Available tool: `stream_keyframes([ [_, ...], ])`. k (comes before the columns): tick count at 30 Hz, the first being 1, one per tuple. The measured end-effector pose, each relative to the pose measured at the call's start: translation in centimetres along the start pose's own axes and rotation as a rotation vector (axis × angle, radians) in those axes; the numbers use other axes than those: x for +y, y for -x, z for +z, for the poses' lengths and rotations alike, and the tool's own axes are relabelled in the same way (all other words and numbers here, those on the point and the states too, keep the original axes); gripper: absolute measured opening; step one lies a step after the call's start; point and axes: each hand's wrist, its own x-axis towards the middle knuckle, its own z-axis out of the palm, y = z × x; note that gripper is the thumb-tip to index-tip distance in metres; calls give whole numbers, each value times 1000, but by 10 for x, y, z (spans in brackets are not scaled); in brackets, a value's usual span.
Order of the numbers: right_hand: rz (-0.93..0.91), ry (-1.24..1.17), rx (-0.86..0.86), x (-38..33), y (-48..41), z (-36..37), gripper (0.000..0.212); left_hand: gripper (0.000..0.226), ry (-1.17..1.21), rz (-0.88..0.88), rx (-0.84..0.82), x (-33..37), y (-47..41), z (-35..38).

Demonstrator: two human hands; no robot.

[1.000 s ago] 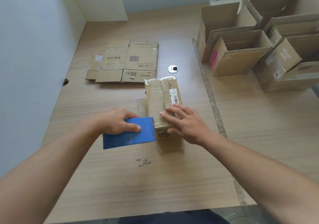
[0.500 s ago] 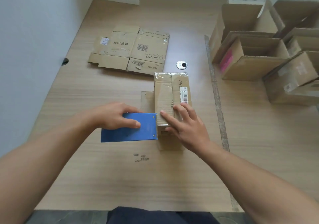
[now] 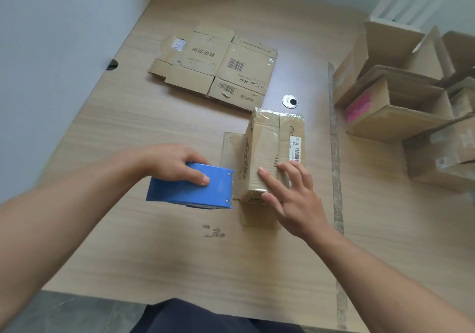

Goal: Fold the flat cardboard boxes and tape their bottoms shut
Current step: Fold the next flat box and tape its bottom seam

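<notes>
The small cardboard box [image 3: 272, 153] is being kept in the middle of the table [image 3: 154, 255], between the two hands. It is being pressed on its near end by the right hand [image 3: 290, 196], whose fingers are being held straight and spread, flat on the top face, with the thumb lying at the near edge; nothing is being gripped by this hand. On the box's left, a blue tape dispenser [image 3: 190, 191] is being grasped by the left hand [image 3: 169, 163], fingers curled over its top and thumb laid along its side. The dispenser's right end is being held against the near left side of the box, or just beside it; whether they are touching cannot be told.

The box is being shown as a narrow brown carton, longer from near to far. Clear tape is being seen glinting over its top and far end. A white barcode label [image 3: 295, 150] is being carried on the right part of the top face. Two flaps are being left splayed on the table, one to the left [image 3: 231, 147] and one on the near side [image 3: 259, 217].

Farther and to the left, a flat cardboard box [image 3: 216, 65] is being left unfolded. At the far right, several opened-up boxes [image 3: 393, 101] are being kept together.
</notes>
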Motion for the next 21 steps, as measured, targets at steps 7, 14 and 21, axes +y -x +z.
stream_keyframes([
  [7,21,-25,-24,-2,-1,-2,47,29,50,4,-29,-4,-25,12],
  [14,63,-60,-48,-3,-2,-1,46,9,112,64,-59,-8,-42,20],
  [21,106,-78,-65,-8,-3,0,48,20,-30,76,1,1,-49,15],
])
